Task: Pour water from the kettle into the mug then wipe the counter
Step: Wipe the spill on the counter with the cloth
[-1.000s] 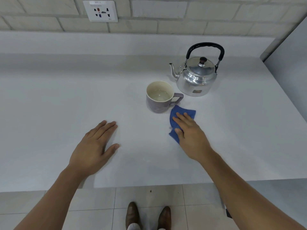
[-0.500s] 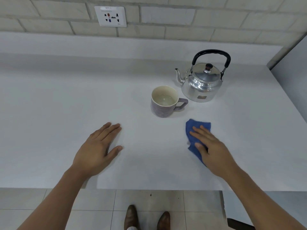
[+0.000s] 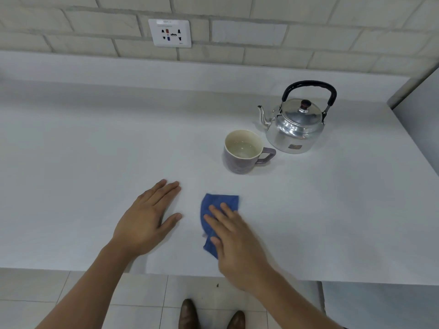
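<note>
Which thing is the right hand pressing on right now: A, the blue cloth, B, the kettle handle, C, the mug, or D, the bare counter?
A: the right hand lies flat, fingers spread, on the blue cloth, in front of the mug and the kettle.

The kettle [image 3: 294,129] is polished metal, mirror-bright, its domed lid likewise glossy; its arched handle [image 3: 308,85] looks like black plastic with a slight sheen; the lid knob [image 3: 304,104] is dark and smooth. The mug [image 3: 242,151] appears ceramic, a dull mauve-grey outside, cream and glazed within. The cloth [image 3: 219,204] is blue fabric, soft and matt. The tabletop [image 3: 95,162] is white, smooth and matt; the wall [image 3: 308,27] behind is pale brick, rough-faced; the socket plate [image 3: 169,33] is smooth white plastic; the floor [image 3: 213,295] is pale smooth tile.
</note>
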The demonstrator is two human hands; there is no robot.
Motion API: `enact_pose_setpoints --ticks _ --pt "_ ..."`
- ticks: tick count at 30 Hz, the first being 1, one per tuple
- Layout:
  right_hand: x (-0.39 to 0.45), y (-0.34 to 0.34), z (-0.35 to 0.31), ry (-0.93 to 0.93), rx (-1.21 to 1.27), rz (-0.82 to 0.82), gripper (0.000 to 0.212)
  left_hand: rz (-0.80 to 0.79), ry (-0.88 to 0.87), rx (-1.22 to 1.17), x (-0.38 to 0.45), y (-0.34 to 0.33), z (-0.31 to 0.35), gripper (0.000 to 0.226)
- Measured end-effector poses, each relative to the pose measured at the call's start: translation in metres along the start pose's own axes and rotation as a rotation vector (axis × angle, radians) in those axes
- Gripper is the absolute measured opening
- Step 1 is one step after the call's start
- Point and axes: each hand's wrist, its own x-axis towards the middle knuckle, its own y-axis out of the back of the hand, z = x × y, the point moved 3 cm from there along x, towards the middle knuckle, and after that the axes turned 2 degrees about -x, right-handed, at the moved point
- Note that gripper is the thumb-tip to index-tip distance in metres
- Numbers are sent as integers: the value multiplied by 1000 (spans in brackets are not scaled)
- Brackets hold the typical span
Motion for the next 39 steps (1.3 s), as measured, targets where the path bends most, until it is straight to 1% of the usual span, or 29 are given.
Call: enact_pose_setpoints --ticks 3,5,8,10,13,17,19,22,24,25,26,28,29,30,32,34,36,39 --pt "34 0 -4 -1 30 6 49 -6 -5 0 0 0 0 71" --pt "63 4 -4 -14 -13 22 49 -2 4 -12 0 1 -1 74" --pt "88 -1 -13 45 -40 -30 50 15 16 -35 -1 1 -1 79" --pt "84 -6 -19 108 5 -73 49 22 12 -53 -1 2 -1 81" --pt "55 -4 -14 202 60 -143 49 2 -6 -39 -1 2 -1 85" --pt "16 24 22 198 160 -227 45 -28 5 -10 -2 3 -2 87" --pt "9 44 42 169 121 -228 44 -32 7 -13 -2 5 -1 86" --pt "9 64 58 139 -11 -196 44 -31 6 -38 1 10 8 79" --pt "9 74 63 70 37 -148 43 -1 62 -99 7 16 19 70" --pt "8 79 65 17 100 -92 43 23 101 -139 11 18 25 64" --pt "6 84 66 -46 170 -2 41 50 135 -180 15 19 33 57" --pt "0 93 69 -220 254 226 33 91 169 -261 26 19 50 43" --pt "-3 95 71 -329 255 310 29 91 180 -305 32 18 60 40" --pt "-6 95 73 -432 238 350 26 81 191 -350 39 16 71 38" --pt "-14 90 74 -582 201 314 26 46 196 -413 51 9 92 38" --pt "-23 83 71 -656 158 224 35 -1 177 -419 61 2 110 40" --pt "-32 79 64 -663 79 184 38 -51 157 -363 69 -6 125 42" --pt "-39 74 58 -657 -15 188 30 -92 152 -259 74 -14 138 45"
